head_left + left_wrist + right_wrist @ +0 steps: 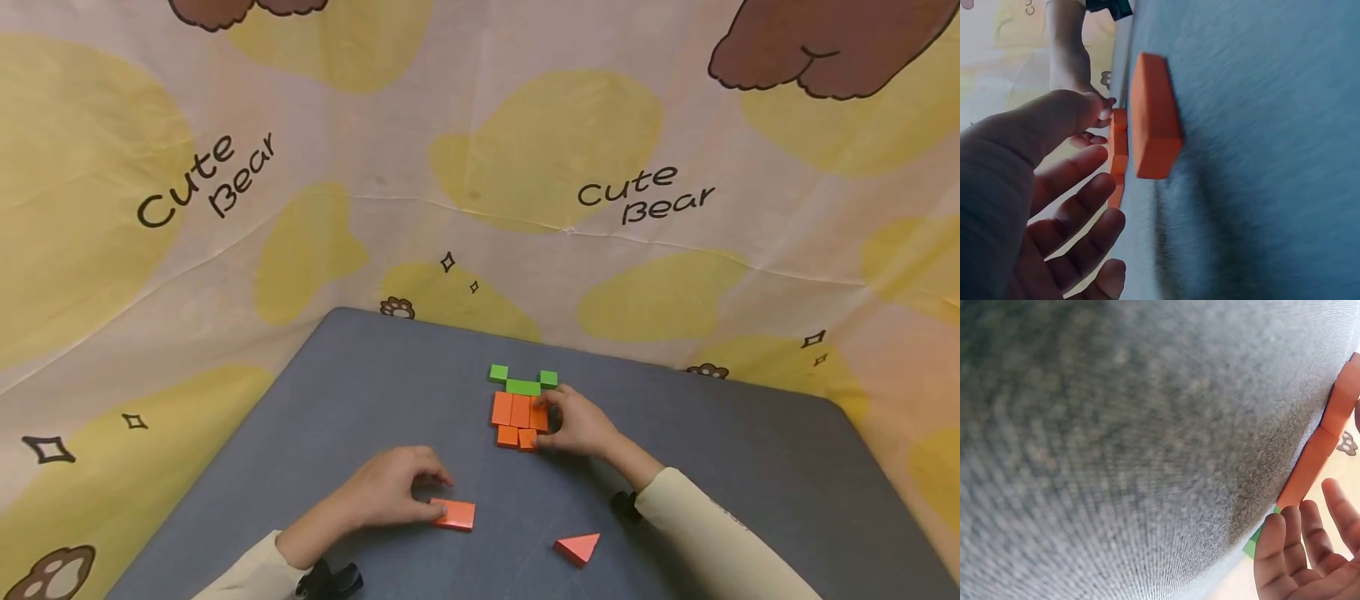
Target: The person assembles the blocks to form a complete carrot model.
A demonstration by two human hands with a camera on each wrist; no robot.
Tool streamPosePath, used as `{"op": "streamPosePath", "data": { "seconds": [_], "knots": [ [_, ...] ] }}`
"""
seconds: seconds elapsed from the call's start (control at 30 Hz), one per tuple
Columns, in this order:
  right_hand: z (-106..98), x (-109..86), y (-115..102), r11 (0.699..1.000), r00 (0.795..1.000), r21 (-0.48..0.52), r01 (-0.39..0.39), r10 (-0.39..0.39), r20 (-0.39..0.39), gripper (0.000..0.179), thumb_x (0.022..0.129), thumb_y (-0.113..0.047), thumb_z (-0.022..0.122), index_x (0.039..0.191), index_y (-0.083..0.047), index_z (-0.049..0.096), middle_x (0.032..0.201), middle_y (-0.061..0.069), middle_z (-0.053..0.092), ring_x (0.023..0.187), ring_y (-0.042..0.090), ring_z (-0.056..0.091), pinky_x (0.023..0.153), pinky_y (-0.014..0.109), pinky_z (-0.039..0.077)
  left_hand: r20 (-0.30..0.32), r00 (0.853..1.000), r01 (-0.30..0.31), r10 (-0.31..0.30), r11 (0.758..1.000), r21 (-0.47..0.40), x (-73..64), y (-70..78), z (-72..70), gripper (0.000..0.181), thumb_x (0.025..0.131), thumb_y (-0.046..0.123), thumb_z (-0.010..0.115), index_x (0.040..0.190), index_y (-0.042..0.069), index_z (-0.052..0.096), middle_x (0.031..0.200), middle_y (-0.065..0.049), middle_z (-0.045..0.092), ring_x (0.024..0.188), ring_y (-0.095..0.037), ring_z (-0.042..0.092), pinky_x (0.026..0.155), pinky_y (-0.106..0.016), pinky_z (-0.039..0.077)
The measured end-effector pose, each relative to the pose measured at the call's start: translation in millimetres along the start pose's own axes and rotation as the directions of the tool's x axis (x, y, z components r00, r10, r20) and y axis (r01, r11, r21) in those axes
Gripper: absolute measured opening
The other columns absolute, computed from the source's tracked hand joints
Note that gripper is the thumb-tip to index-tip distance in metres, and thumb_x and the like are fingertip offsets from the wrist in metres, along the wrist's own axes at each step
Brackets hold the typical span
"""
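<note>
My left hand (386, 492) is over the near part of the table, thumb tip right at the left end of a flat orange-red block (456, 516). In the left wrist view its fingers are spread and this block (1155, 119) lies apart from them. My right hand (581, 423) is at the right side of a flat block figure, fingers loosely bent. Its index finger and thumb overlap the right orange rectangle (538, 419) and the lower right orange square (527, 439). The right wrist view shows its fingertips close beside the orange blocks (1310, 465).
Orange rectangles (502, 408) stand side by side above another orange square (507, 436). A green rectangle (522, 387) tops them, with small green squares (498, 373) at its corners. A pinkish-red triangular block (577, 548) lies nearer. Patterned cloth (480, 167) hangs behind the grey table (405, 367).
</note>
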State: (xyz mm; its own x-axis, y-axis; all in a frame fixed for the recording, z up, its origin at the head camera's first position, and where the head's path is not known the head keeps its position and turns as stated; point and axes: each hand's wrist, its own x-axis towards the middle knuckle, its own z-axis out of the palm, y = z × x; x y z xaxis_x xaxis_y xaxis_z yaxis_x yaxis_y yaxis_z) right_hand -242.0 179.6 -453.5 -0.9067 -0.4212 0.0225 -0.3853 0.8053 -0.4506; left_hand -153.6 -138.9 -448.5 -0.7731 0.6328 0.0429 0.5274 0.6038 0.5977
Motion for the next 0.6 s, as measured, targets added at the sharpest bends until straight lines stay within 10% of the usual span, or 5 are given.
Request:
{"op": "streamPosePath", "data": {
  "seconds": [0.37,0.6],
  "knots": [
    [0.2,0.2,1.0,1.0,1.0,0.001,-0.008,0.008,0.002,0.05,0.069,-0.035,0.085,0.112,-0.016,0.067,0.104,0.005,0.056,0.087,0.017,0.053,0.075,0.035,0.049,-0.037,0.999,0.04,-0.038,0.998,0.058,-12.6,3.2,19.7,0.027,0.073,0.028,0.08,0.099,0.027,0.073,0.09,0.017,0.061,0.082,0.0,0.053,0.071,-0.023,0.048],
    [0.2,-3.5,-3.0,0.991,0.991,0.024,0.135,-0.135,0.0,0.036,0.07,-0.028,0.085,0.101,-0.018,0.071,0.096,0.001,0.058,0.083,0.015,0.052,0.07,0.028,0.044,-0.036,0.998,0.05,-0.049,0.998,0.041,-9.4,3.6,22.6,0.025,0.074,0.027,0.08,0.098,0.026,0.074,0.091,0.016,0.062,0.081,0.001,0.053,0.069,-0.023,0.048]
  ]
}}
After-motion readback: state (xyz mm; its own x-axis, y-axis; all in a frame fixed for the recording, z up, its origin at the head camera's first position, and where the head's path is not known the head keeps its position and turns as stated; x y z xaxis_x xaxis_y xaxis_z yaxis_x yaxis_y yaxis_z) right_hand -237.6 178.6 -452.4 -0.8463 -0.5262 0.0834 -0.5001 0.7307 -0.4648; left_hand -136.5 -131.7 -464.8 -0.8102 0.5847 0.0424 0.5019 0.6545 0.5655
